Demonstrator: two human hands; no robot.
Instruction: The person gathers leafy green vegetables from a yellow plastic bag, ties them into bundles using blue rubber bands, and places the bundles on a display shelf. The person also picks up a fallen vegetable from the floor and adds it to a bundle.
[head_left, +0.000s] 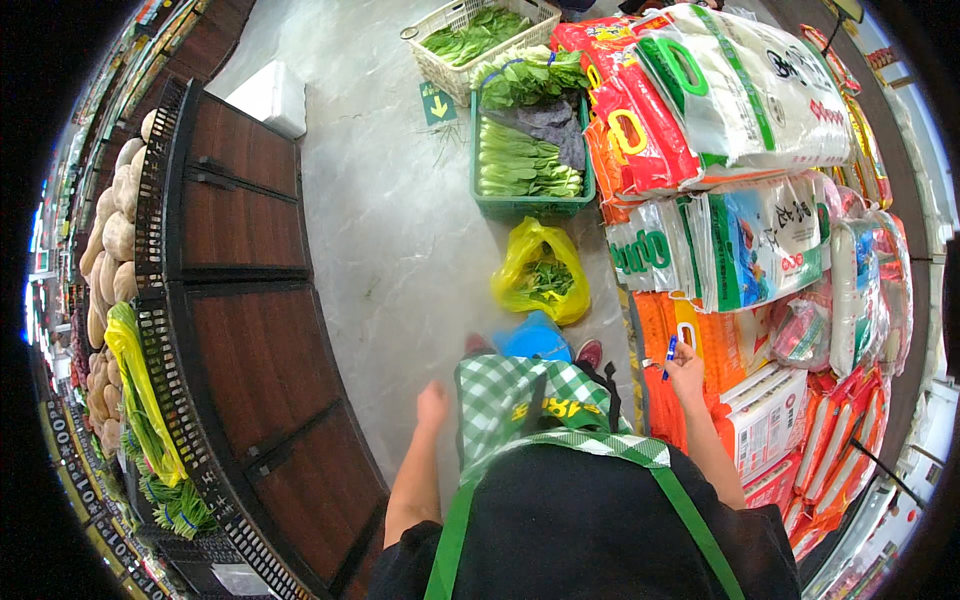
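Note:
In the head view my right hand (684, 366) grips a small blue roll of tape or tie (670, 357), its exact kind unclear, beside the stacked rice bags. My left hand (433, 406) hangs at the left of my green checked apron (487, 397), fingers curled, with nothing visible in it. On the floor in front of me is a yellow plastic bag (512, 277) of leafy scraps, and nearer my shoes a blue thing (536, 337), partly hidden by the apron. Beyond it stands a green crate (532, 204) of leafy green vegetables, some in banded bundles, with a dark cloth (551, 127) among them.
A cream basket (450, 76) of leaves stands behind the crate. Packaged rice bags (772, 97) are piled along the right. At left runs a dark wooden display counter (247, 232) with gourds (120, 236) and greens (180, 506); a white foam box (281, 97) sits at its far end.

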